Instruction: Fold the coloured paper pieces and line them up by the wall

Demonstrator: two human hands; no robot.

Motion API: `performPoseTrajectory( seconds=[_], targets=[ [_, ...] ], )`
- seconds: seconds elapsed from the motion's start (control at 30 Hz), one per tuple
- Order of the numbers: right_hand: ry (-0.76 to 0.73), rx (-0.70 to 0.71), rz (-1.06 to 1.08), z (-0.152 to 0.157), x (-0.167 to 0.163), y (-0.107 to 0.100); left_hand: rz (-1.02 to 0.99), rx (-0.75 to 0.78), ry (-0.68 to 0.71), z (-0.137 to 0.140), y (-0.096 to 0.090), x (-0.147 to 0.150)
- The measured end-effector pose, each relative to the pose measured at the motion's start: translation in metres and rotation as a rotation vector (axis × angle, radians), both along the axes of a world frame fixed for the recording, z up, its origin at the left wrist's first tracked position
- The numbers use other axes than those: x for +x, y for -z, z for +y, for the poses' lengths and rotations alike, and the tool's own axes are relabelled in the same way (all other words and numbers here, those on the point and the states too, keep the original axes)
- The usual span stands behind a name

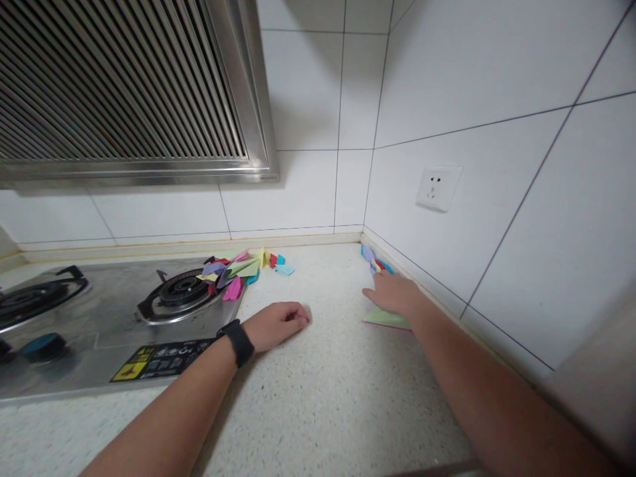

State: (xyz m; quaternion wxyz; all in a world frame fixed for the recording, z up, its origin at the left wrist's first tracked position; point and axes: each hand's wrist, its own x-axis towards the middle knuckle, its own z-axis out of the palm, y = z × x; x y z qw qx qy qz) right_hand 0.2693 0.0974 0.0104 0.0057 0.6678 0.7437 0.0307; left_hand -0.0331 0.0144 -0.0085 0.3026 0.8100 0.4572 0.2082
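My left hand (278, 326), with a dark watch (237, 343) on its wrist, rests on the speckled counter with its fingers curled in; nothing shows in it. My right hand (395, 293) reaches toward the right wall, thumb apart from the fingers, whose tips are partly hidden. Just beyond it lie folded coloured papers (368, 253), purple, red, yellow and blue, along the wall's foot. A light green folded paper (385, 318) with a pink edge lies under or beside this hand. A loose heap of folded papers (243, 267) in several colours spreads over the cooktop's right edge.
The steel gas cooktop (112, 298) with black burners (185, 290) and a blue-topped knob (44, 347) is on the left. Above it hangs a range hood (263, 132). White tiled walls meet at the back corner; a socket (439, 188) is on the right wall.
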Motion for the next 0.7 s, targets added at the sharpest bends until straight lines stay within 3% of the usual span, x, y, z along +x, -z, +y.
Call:
performPoseTrajectory(
  seconds=[0.53, 0.63, 0.7],
  targets=[
    [0.024, -0.005, -0.014, 0.003, 0.000, 0.002, 0.005, 0.000, 0.019, -0.001, -0.003, 0.001],
    [-0.004, 0.059, 0.004, -0.002, -0.005, -0.006, 0.014, 0.009, 0.022, -0.001, -0.003, 0.001],
    [-0.101, 0.171, 0.075, -0.008, -0.011, -0.013, 0.017, 0.010, 0.021, -0.002, -0.003, 0.001]
  ],
)
